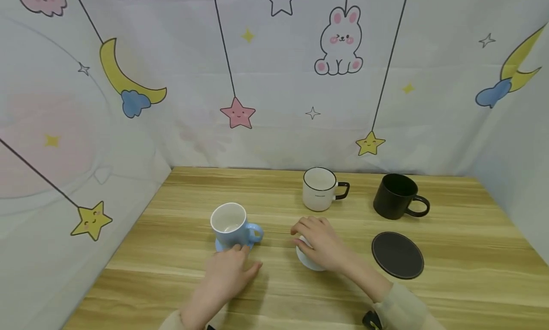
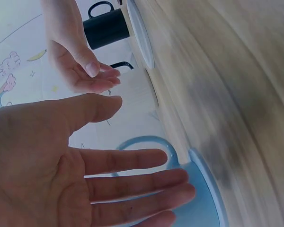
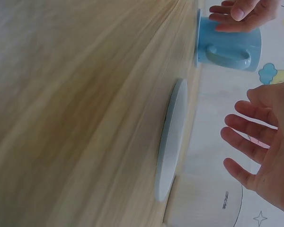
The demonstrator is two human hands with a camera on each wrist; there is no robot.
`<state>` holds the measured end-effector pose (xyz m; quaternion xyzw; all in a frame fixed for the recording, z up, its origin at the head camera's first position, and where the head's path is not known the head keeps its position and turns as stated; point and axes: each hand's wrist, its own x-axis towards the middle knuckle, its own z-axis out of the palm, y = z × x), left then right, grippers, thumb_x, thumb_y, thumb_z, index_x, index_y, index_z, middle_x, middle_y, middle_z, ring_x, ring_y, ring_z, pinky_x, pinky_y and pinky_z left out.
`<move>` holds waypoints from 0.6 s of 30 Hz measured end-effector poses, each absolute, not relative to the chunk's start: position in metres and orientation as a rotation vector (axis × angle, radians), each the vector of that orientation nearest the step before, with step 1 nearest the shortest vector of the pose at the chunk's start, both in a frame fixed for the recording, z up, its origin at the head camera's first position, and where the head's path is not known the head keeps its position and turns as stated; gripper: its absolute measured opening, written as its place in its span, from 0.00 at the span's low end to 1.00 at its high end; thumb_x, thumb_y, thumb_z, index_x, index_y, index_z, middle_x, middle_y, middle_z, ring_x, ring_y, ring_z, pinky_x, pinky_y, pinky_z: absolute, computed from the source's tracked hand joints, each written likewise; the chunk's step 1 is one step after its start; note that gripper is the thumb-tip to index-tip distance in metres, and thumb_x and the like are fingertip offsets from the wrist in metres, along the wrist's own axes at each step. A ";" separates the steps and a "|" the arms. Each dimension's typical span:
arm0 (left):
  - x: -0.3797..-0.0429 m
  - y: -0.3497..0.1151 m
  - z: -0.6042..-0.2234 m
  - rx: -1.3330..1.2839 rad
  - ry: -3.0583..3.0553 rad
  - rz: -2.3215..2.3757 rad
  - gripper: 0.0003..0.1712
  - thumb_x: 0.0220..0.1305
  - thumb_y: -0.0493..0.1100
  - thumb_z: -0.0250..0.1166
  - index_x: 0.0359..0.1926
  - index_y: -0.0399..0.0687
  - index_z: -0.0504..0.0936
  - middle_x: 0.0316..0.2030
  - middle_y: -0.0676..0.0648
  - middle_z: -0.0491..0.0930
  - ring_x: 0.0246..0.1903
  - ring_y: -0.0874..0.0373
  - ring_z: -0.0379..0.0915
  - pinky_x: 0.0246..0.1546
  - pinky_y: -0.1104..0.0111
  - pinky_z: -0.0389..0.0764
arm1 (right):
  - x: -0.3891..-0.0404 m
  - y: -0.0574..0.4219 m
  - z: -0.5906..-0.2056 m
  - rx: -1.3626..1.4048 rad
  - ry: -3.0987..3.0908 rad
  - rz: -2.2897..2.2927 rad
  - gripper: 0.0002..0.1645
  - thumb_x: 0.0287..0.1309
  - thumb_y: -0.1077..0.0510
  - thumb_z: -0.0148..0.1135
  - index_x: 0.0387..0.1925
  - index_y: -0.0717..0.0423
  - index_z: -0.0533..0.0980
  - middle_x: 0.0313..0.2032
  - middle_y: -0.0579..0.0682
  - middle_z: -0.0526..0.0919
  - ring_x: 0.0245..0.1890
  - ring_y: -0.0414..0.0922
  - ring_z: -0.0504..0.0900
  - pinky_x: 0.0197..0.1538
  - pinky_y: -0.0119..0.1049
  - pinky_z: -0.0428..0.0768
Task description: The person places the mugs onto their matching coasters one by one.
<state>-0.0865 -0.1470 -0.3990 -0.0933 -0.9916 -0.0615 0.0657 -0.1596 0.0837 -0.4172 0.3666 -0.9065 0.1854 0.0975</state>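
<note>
A light blue mug stands upright on a blue coaster at the left of the table. Just in front of it is my left hand, its fingers extended close to the mug; in the left wrist view the palm holds nothing. My right hand hovers over a white round coaster, fingers spread and slightly bent. The right wrist view shows a gap between those fingers and the white coaster. Behind the right hand stands a white mug with a black rim and black handle.
A black mug stands at the back right, its handle pointing right. In front of it a black round coaster lies flat on the wooden table. A printed cloth hangs along the table's back and sides.
</note>
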 end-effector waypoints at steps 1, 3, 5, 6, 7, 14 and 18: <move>-0.087 -0.145 -0.399 -0.302 -2.981 -0.188 0.21 0.54 0.58 0.67 0.33 0.45 0.80 0.24 0.48 0.77 0.23 0.49 0.77 0.22 0.59 0.74 | -0.160 0.086 -0.417 1.081 -2.678 0.549 0.09 0.61 0.53 0.62 0.43 0.47 0.78 0.42 0.41 0.80 0.47 0.43 0.77 0.52 0.48 0.72; -0.089 -0.141 -0.400 -0.343 -2.956 -0.199 0.20 0.54 0.57 0.68 0.31 0.45 0.79 0.23 0.48 0.77 0.23 0.50 0.77 0.22 0.59 0.74 | -0.160 0.091 -0.416 1.072 -2.679 0.542 0.09 0.62 0.53 0.62 0.43 0.47 0.78 0.42 0.41 0.80 0.48 0.44 0.78 0.53 0.48 0.72; -0.090 -0.138 -0.400 -0.377 -2.937 -0.196 0.20 0.54 0.57 0.68 0.30 0.45 0.78 0.22 0.49 0.76 0.23 0.51 0.77 0.22 0.61 0.74 | -0.160 0.095 -0.416 1.065 -2.685 0.546 0.09 0.62 0.54 0.61 0.44 0.47 0.78 0.42 0.41 0.80 0.49 0.45 0.78 0.54 0.50 0.72; -0.091 -0.137 -0.400 -0.396 -2.925 -0.193 0.19 0.54 0.57 0.68 0.29 0.45 0.78 0.22 0.49 0.76 0.23 0.52 0.77 0.23 0.61 0.73 | -0.160 0.097 -0.416 1.060 -2.688 0.547 0.08 0.63 0.53 0.60 0.44 0.47 0.78 0.43 0.41 0.80 0.50 0.45 0.78 0.55 0.50 0.72; -0.091 -0.135 -0.400 -0.414 -2.916 -0.190 0.19 0.54 0.56 0.68 0.30 0.45 0.78 0.22 0.49 0.76 0.24 0.52 0.77 0.23 0.62 0.73 | -0.160 0.099 -0.416 1.056 -2.693 0.549 0.08 0.63 0.54 0.60 0.44 0.47 0.78 0.43 0.41 0.80 0.50 0.45 0.78 0.55 0.50 0.71; -0.098 -0.125 -0.400 -0.492 -2.918 -0.203 0.21 0.55 0.56 0.67 0.36 0.43 0.81 0.30 0.47 0.80 0.29 0.51 0.78 0.28 0.61 0.76 | -0.160 0.117 -0.421 0.988 -2.661 0.596 0.07 0.63 0.56 0.60 0.43 0.47 0.78 0.43 0.40 0.80 0.51 0.44 0.77 0.53 0.48 0.70; -0.102 -0.119 -0.400 -0.546 -2.961 -0.293 0.21 0.57 0.56 0.66 0.39 0.43 0.80 0.32 0.47 0.80 0.32 0.51 0.79 0.28 0.61 0.77 | -0.160 0.126 -0.421 0.955 -2.643 0.610 0.08 0.62 0.57 0.60 0.43 0.49 0.79 0.43 0.41 0.81 0.51 0.44 0.77 0.54 0.48 0.71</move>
